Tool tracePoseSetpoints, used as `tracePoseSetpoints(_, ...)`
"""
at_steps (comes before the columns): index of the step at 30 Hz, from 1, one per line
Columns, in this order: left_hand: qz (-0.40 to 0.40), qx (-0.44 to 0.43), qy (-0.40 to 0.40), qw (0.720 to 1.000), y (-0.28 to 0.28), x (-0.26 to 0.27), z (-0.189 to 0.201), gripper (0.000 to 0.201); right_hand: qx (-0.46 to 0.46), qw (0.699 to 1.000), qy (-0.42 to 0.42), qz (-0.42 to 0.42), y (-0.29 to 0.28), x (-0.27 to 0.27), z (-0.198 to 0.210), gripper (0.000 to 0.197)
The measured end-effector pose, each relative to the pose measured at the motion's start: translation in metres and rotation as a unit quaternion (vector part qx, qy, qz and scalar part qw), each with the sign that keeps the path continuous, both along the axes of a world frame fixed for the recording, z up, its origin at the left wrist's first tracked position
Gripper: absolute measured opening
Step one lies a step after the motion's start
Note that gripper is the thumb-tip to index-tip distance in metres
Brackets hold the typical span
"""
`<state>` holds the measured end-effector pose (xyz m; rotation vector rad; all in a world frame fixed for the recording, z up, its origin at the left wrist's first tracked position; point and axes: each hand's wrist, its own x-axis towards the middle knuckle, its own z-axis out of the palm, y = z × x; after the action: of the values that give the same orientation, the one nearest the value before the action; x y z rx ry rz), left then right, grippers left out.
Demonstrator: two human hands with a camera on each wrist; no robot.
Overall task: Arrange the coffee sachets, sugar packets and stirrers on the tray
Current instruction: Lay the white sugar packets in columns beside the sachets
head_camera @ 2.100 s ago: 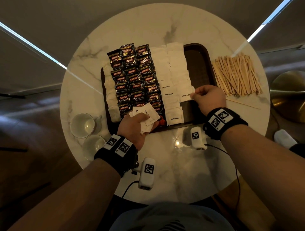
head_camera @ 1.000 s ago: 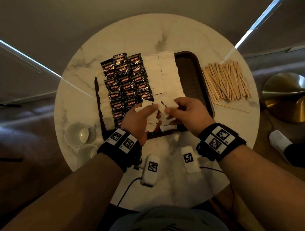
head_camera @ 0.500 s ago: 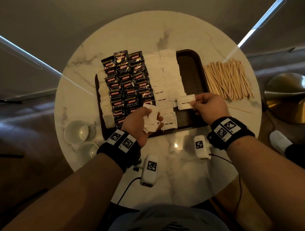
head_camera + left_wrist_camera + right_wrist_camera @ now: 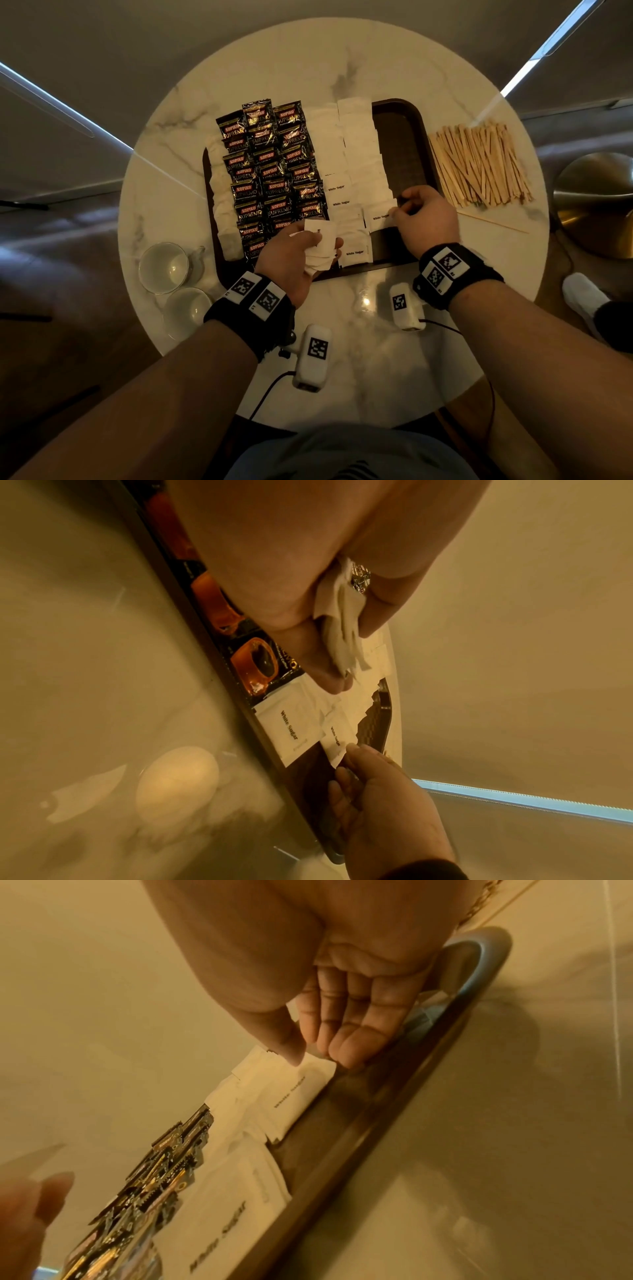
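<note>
"KOPIKO SUPREMO" is printed in red and gold on the black coffee sachets (image 4: 270,171), which are laid in three overlapping columns on the left half of the brown tray (image 4: 411,144). "White Sugar" is read on several of the white sugar packets (image 4: 356,150), set in two columns just right of the sachets on the tray. The right strip of the tray is left bare. The wooden stirrers (image 4: 479,164) are piled on the marble table (image 4: 342,58) just right of the tray, off it. Two white cups (image 4: 164,263) are stood on the table left of the tray's near corner.

A fanned bundle of sugar packets (image 4: 320,246) is gripped in the left hand (image 4: 294,260), held over the tray's near edge. One packet marked "White Sugar" (image 4: 380,217) is touched at its right edge by the thumb and fingertips (image 4: 346,1053) of the right hand (image 4: 424,216); the packet lies flat on the tray. Whether it is pinched cannot be told.
</note>
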<state>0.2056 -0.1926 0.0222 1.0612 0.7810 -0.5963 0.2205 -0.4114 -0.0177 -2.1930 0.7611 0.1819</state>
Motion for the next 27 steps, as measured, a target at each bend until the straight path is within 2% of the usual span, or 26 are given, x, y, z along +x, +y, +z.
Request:
tracePoseSetpoints(7,-0.027,0.021,-0.036,0.999,0.004,-0.002,-0.004,0.027,0.004,1.000,-0.020,0.014,0.002,-0.003,0.015,0.024)
tracePoseSetpoints(10,-0.042,0.040,-0.060,0.996,0.002,-0.001,-0.003,0.025,0.126,0.990,-0.019,0.063,0.012,-0.011,0.035,0.017)
tracePoseSetpoints(12,-0.055,0.061,-0.075,0.994,-0.001,-0.001,-0.003,0.027,0.241,0.964,0.018,0.112,0.021,-0.018,0.047,0.020)
tracePoseSetpoints(14,-0.068,0.066,-0.085,0.992,-0.004,-0.002,-0.002,0.028,0.287,0.946,0.034,0.147,0.027,-0.024,0.052,0.022)
tracePoseSetpoints(17,-0.078,0.044,-0.085,0.992,-0.007,-0.002,0.003,0.025,0.321,0.941,0.015,0.106,0.029,-0.028,0.051,0.015)
tracePoseSetpoints(20,-0.090,0.039,-0.077,0.992,-0.009,-0.003,0.004,0.016,0.340,0.939,0.003,0.050,0.028,-0.029,0.051,0.017)
tracePoseSetpoints(22,-0.088,0.044,-0.078,0.992,-0.009,-0.005,0.002,0.013,0.362,0.930,0.012,0.056,0.029,-0.031,0.052,0.018)
tracePoseSetpoints(25,-0.085,0.060,-0.078,0.992,-0.012,-0.009,-0.001,0.012,0.335,0.934,0.039,0.122,0.029,-0.035,0.055,0.025)
tracePoseSetpoints(27,-0.079,0.057,-0.072,0.993,-0.013,-0.009,0.000,0.012,0.333,0.939,0.035,0.075,0.022,-0.035,0.055,0.026)
